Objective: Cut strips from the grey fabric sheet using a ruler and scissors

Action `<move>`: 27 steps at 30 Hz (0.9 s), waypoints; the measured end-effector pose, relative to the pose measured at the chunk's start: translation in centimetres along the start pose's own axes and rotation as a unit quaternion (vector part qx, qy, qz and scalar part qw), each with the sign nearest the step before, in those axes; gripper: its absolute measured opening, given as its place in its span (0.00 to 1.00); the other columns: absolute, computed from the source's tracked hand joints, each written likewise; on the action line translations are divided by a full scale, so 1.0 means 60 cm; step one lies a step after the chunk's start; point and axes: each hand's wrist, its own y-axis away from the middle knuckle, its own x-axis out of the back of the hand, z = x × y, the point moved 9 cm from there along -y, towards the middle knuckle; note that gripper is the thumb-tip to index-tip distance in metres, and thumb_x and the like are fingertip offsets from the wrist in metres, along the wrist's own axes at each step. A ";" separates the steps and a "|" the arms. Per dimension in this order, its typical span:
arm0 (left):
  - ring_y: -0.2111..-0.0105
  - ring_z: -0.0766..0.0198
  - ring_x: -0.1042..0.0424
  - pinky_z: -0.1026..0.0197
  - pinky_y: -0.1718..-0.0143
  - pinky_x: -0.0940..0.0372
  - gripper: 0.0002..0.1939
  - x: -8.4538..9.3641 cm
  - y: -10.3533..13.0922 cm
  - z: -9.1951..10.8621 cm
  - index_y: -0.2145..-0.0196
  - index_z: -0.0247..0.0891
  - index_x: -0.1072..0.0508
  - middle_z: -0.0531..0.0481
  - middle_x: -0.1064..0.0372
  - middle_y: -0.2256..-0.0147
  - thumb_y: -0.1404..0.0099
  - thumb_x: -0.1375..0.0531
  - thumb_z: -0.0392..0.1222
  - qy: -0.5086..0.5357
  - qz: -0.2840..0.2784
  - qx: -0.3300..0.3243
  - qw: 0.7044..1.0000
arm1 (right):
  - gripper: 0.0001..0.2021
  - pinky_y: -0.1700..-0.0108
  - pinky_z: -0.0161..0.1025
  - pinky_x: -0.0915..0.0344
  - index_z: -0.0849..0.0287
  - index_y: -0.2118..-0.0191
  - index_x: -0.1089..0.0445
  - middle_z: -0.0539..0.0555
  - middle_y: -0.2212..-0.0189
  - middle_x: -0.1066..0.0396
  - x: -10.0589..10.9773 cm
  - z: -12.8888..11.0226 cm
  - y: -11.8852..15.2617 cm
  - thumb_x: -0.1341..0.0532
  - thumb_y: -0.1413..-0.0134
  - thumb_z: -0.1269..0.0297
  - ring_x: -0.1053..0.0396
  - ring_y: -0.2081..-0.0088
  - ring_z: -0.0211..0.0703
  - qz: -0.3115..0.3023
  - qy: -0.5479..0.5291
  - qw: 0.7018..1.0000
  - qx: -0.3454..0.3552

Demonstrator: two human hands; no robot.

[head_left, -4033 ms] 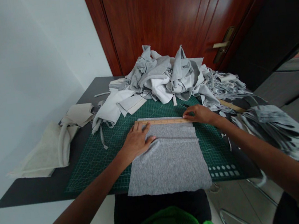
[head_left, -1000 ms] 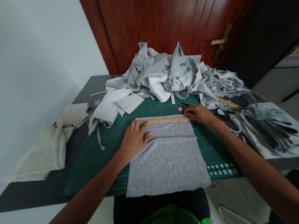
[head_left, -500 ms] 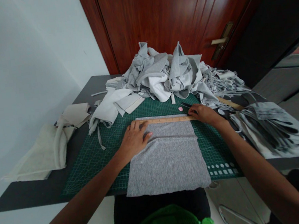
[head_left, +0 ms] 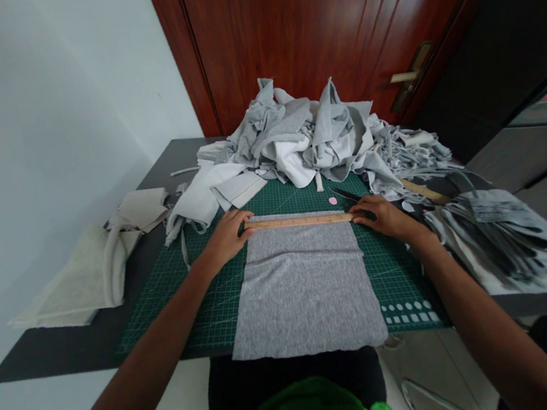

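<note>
A grey cloth (head_left: 304, 288) lies on the green cutting mat (head_left: 392, 266), its near edge hanging over the table's front. Across the cloth's far end runs a wooden ruler (head_left: 300, 221). My left hand (head_left: 230, 236) pinches the ruler's left end, thumb and fingers closed on it. At the right end, my right hand (head_left: 379, 214) grips the ruler in the same way. Just beyond my right hand lies a dark, slim tool (head_left: 346, 193), partly hidden. A small pink disc (head_left: 332, 201) rests on the mat beyond the ruler.
Heaped grey and white fabric (head_left: 289, 135) covers the back of the table. Thin scraps (head_left: 412, 150) lie at the back right, near a second wooden strip (head_left: 426, 191). Stacked cloth pieces (head_left: 510, 238) are at the right, cream cloth (head_left: 84, 277) at the left.
My left hand has moved left and a little away from me, off the cloth and onto the ruler's left end. The ruler has shifted slightly left. My right hand now holds its right end.
</note>
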 end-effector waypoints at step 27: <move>0.46 0.50 0.30 0.44 0.37 0.34 0.16 0.000 -0.007 0.024 0.49 0.38 0.21 0.41 0.28 0.50 0.25 0.47 0.38 -0.042 0.029 -0.025 0.998 | 0.12 0.45 0.58 0.26 0.55 0.49 0.24 0.61 0.55 0.23 0.007 -0.026 0.002 0.39 0.32 0.60 0.24 0.52 0.57 0.020 -0.041 0.999 -0.026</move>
